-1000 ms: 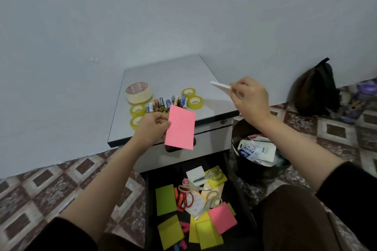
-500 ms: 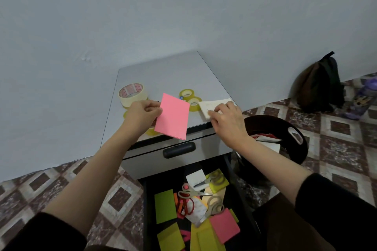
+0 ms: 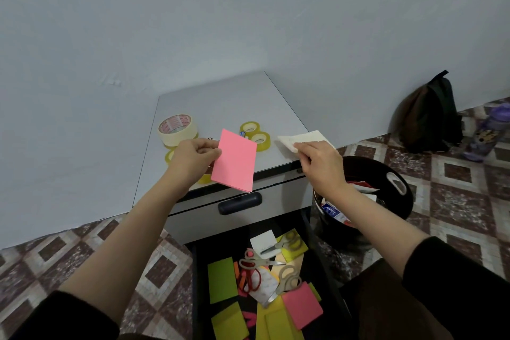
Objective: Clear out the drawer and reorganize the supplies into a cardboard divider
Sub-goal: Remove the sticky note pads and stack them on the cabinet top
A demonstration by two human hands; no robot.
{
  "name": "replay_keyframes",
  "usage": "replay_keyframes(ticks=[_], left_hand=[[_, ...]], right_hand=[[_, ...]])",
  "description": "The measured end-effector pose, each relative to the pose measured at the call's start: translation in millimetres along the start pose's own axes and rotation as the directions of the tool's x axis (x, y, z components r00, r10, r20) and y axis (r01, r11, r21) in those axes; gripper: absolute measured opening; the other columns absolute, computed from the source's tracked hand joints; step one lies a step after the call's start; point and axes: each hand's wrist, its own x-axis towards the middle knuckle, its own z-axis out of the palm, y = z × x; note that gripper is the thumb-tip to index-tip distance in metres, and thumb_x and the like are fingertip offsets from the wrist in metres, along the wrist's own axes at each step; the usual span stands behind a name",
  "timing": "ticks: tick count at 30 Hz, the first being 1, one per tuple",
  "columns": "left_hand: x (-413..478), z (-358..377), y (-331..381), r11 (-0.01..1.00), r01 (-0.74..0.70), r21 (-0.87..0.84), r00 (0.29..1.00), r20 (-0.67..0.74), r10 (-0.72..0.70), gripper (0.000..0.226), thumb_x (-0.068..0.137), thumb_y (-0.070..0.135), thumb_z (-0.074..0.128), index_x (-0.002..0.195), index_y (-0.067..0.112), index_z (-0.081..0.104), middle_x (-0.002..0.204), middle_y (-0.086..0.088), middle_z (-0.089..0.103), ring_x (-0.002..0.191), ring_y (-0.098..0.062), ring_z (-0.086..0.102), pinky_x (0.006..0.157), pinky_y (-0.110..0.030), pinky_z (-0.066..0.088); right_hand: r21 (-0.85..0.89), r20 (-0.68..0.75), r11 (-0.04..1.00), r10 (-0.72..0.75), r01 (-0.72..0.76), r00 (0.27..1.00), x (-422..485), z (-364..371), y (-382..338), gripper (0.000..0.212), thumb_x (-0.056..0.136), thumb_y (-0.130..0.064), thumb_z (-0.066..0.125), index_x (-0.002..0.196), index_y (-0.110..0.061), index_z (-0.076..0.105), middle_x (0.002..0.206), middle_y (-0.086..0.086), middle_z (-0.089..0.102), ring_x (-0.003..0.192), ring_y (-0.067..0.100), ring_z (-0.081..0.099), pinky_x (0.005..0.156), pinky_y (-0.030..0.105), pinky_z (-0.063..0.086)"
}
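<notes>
My left hand [image 3: 194, 156] pinches a pink pad of paper [image 3: 235, 160] by its left edge, above the front of the grey cabinet top [image 3: 220, 102]. At the top's right front corner, my right hand [image 3: 320, 163] holds a white pad [image 3: 300, 138] that lies on the surface. Below, the open black drawer [image 3: 325, 279] contains green, yellow and pink note pads, scissors with red handles [image 3: 249, 274], two more scissors and white cards. No cardboard divider is in view.
A wide masking tape roll [image 3: 178, 130] and several small yellow tape rolls [image 3: 255, 135] sit on the cabinet top. A black bin [image 3: 386, 185] with packets stands right of the cabinet. A dark backpack [image 3: 430, 116] and a purple bottle [image 3: 485, 132] are by the wall.
My right hand has brought the white pad down from the air onto the right front corner of the cabinet top. My left hand has kept the pink pad raised, shifting slightly.
</notes>
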Motion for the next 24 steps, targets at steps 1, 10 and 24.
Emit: replay_keyframes(ticks=[1, 10, 24], left_hand=[[-1, 0, 1, 1.0, -0.001, -0.004, 1.0, 0.004, 0.001, 0.011, 0.092, 0.004, 0.053, 0.099, 0.007, 0.061, 0.079, -0.001, 0.062, 0.073, -0.014, 0.059, 0.062, -0.024, 0.048], [1, 3, 1, 1.0, 0.012, 0.006, 1.0, 0.019, -0.012, 0.009, 0.092, 0.006, 0.053, 0.097, 0.011, 0.059, 0.083, -0.002, 0.063, 0.076, -0.016, 0.059, 0.065, -0.025, 0.049], [20, 17, 6, 0.996, -0.019, 0.093, 0.997, 0.075, 0.012, 0.019, 0.092, 0.007, 0.054, 0.109, 0.005, 0.064, 0.088, -0.005, 0.064, 0.081, -0.019, 0.058, 0.069, -0.027, 0.048]], right_hand=[[0.012, 0.053, 1.0, -0.007, 0.006, 0.999, -1, 1, 1, 0.014, 0.074, -0.005, 0.068, 0.087, -0.004, 0.075, 0.084, 0.01, 0.073, 0.078, 0.033, 0.067, 0.063, 0.038, 0.053], [-0.009, 0.267, 0.958, 0.278, -0.286, 0.923, 9, -18, 2, 0.066, 0.081, -0.046, 0.067, 0.137, -0.015, 0.048, 0.144, 0.009, 0.043, 0.133, 0.027, 0.033, 0.111, 0.038, 0.02], [0.056, 0.316, 0.881, 0.43, -0.47, 0.845, 5, -13, 8, 0.076, 0.073, -0.05, 0.074, 0.13, -0.008, 0.047, 0.129, 0.01, 0.054, 0.121, 0.027, 0.046, 0.092, 0.036, 0.041]])
